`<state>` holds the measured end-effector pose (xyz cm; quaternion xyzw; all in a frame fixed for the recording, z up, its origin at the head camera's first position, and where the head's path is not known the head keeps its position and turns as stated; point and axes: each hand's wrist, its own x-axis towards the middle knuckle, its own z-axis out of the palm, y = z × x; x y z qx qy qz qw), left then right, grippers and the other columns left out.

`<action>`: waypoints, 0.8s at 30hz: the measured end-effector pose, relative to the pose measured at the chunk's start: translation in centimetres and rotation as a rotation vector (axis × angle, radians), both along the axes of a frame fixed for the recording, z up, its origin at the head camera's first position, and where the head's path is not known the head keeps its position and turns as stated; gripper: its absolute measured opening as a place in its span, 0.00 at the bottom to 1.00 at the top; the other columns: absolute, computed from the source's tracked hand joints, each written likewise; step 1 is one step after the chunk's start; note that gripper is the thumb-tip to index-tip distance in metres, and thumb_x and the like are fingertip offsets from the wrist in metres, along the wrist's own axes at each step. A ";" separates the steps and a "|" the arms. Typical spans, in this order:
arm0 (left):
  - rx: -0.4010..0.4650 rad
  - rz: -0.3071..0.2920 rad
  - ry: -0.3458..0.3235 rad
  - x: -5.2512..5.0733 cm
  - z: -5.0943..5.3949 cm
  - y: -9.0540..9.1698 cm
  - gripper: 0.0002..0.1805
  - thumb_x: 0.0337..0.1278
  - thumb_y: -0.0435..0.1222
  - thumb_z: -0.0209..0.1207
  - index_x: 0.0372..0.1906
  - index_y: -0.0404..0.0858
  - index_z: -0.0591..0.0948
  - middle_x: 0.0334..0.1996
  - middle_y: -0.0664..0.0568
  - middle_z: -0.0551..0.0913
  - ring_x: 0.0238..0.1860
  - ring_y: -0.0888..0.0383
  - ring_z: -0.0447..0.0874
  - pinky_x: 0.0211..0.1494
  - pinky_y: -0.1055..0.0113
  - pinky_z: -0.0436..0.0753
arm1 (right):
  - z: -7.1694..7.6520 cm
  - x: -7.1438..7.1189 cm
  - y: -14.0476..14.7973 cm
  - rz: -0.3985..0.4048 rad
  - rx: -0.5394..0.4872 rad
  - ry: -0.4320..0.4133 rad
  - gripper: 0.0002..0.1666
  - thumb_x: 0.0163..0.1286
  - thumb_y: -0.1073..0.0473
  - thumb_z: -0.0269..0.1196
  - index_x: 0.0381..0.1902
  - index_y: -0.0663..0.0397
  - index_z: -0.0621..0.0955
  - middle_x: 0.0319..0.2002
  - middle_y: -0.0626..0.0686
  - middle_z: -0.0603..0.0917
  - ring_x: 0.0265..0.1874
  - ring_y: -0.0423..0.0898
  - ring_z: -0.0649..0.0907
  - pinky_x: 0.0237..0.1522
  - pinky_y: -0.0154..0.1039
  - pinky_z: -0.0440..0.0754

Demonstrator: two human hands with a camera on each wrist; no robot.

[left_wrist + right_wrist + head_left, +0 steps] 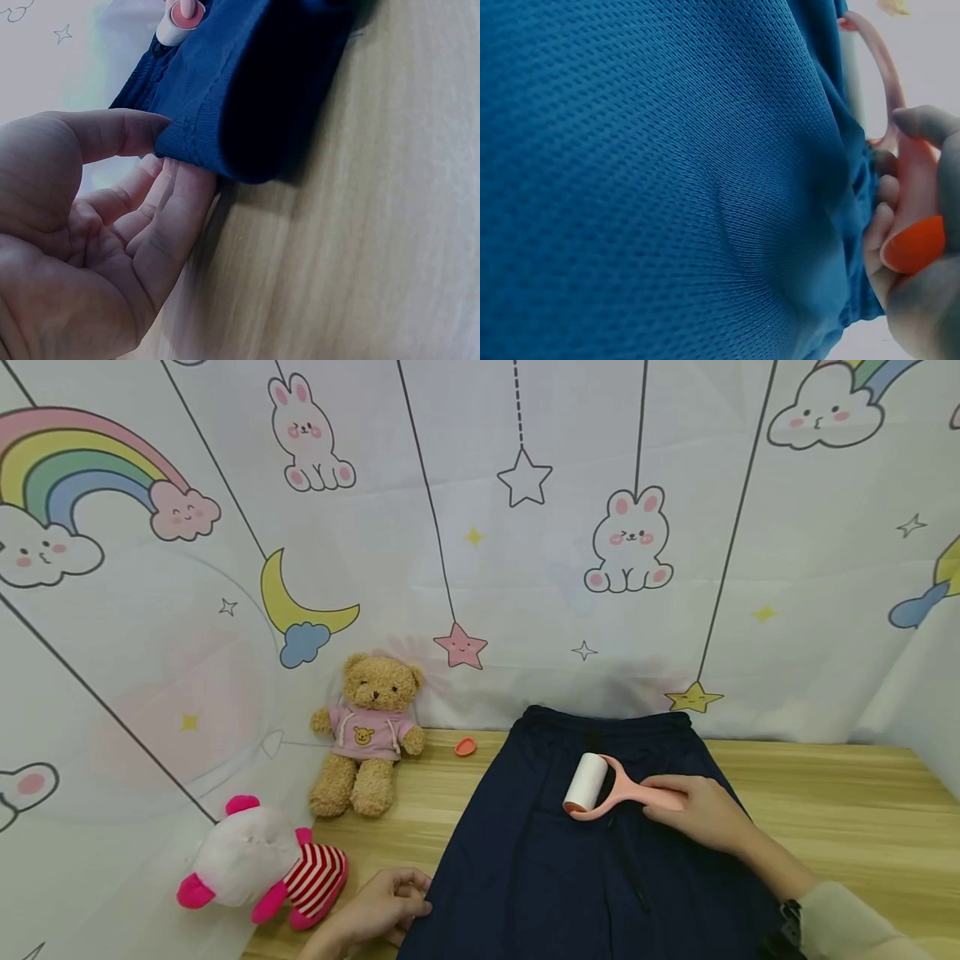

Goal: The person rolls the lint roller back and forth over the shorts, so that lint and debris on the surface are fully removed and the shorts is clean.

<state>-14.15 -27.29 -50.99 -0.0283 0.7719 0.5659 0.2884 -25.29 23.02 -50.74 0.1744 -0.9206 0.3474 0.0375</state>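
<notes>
Dark navy shorts [525, 860] lie spread on the wooden table, waistband toward the back and a black drawstring showing. My right hand [708, 814] grips the pink handle of a lint roller [585, 782], whose white roll is over the upper front of the shorts. In the right wrist view the fingers wrap the handle [916, 176], which has an orange end. At the lower left edge of the shorts, my left hand [378, 906] pinches the fabric. The left wrist view shows its thumb and fingers on the leg hem [187, 142], with the leg opening beside them.
A brown teddy bear [371, 727] in a pink hoodie sits left of the shorts. Nearer lies a white and pink plush toy [262, 864] with striped clothing. A small orange-red oval piece [465, 747] lies behind, before the printed cloth backdrop [525, 568].
</notes>
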 end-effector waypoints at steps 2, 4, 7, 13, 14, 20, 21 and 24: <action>-0.004 0.000 0.000 0.0 -0.1 -0.1 0.12 0.65 0.30 0.62 0.51 0.32 0.81 0.31 0.49 0.85 0.27 0.56 0.85 0.27 0.65 0.83 | 0.1 0.0 -0.1 0.007 -0.008 -0.007 0.21 0.66 0.45 0.73 0.56 0.38 0.88 0.45 0.46 0.88 0.29 0.41 0.78 0.33 0.41 0.75; -0.007 0.000 0.002 0.0 -0.1 -0.1 0.12 0.65 0.30 0.62 0.52 0.32 0.81 0.31 0.49 0.85 0.27 0.57 0.85 0.27 0.65 0.83 | 0.1 -0.1 -0.2 0.013 -0.012 -0.010 0.21 0.66 0.45 0.73 0.56 0.39 0.88 0.46 0.46 0.88 0.30 0.41 0.79 0.33 0.40 0.75; -0.008 0.000 0.001 0.0 0.0 -0.1 0.12 0.65 0.30 0.62 0.52 0.32 0.81 0.31 0.49 0.85 0.27 0.56 0.85 0.27 0.65 0.83 | -0.2 -0.5 -0.7 0.010 -0.022 -0.019 0.20 0.66 0.45 0.74 0.55 0.37 0.88 0.45 0.45 0.88 0.30 0.40 0.80 0.34 0.40 0.75; -0.001 0.007 -0.001 0.1 0.0 -0.1 0.12 0.65 0.31 0.63 0.51 0.33 0.82 0.32 0.48 0.85 0.27 0.56 0.85 0.27 0.65 0.83 | -0.6 -1.6 -2.4 0.037 -0.046 -0.035 0.20 0.67 0.45 0.73 0.56 0.38 0.88 0.41 0.43 0.87 0.27 0.42 0.79 0.32 0.40 0.75; 0.001 0.009 -0.004 0.1 0.0 -0.1 0.12 0.64 0.31 0.63 0.51 0.33 0.82 0.32 0.48 0.85 0.28 0.56 0.85 0.27 0.65 0.83 | -0.6 -1.8 -2.7 0.041 -0.051 -0.037 0.21 0.67 0.45 0.72 0.56 0.39 0.88 0.40 0.43 0.87 0.26 0.42 0.79 0.31 0.40 0.75; 0.010 0.013 -0.008 0.1 -0.1 -0.1 0.12 0.64 0.31 0.64 0.51 0.33 0.82 0.31 0.48 0.85 0.28 0.56 0.85 0.27 0.64 0.83 | -0.9 -2.7 -4.7 0.044 -0.087 -0.042 0.19 0.68 0.47 0.72 0.56 0.40 0.88 0.39 0.43 0.87 0.26 0.43 0.79 0.31 0.41 0.76; 0.010 0.014 -0.006 0.1 -0.1 -0.1 0.12 0.64 0.31 0.64 0.51 0.33 0.82 0.32 0.49 0.85 0.28 0.56 0.85 0.27 0.64 0.83 | -1.0 -2.9 -5.1 0.043 -0.095 -0.042 0.19 0.68 0.48 0.72 0.56 0.41 0.88 0.39 0.44 0.87 0.26 0.43 0.79 0.32 0.42 0.76; 0.005 0.017 -0.001 0.1 -0.2 -0.1 0.13 0.64 0.31 0.64 0.51 0.33 0.82 0.31 0.49 0.85 0.28 0.56 0.85 0.27 0.64 0.83 | -1.0 -3.2 -6.0 0.039 -0.117 -0.041 0.20 0.67 0.49 0.73 0.56 0.42 0.88 0.41 0.44 0.88 0.28 0.43 0.80 0.34 0.43 0.77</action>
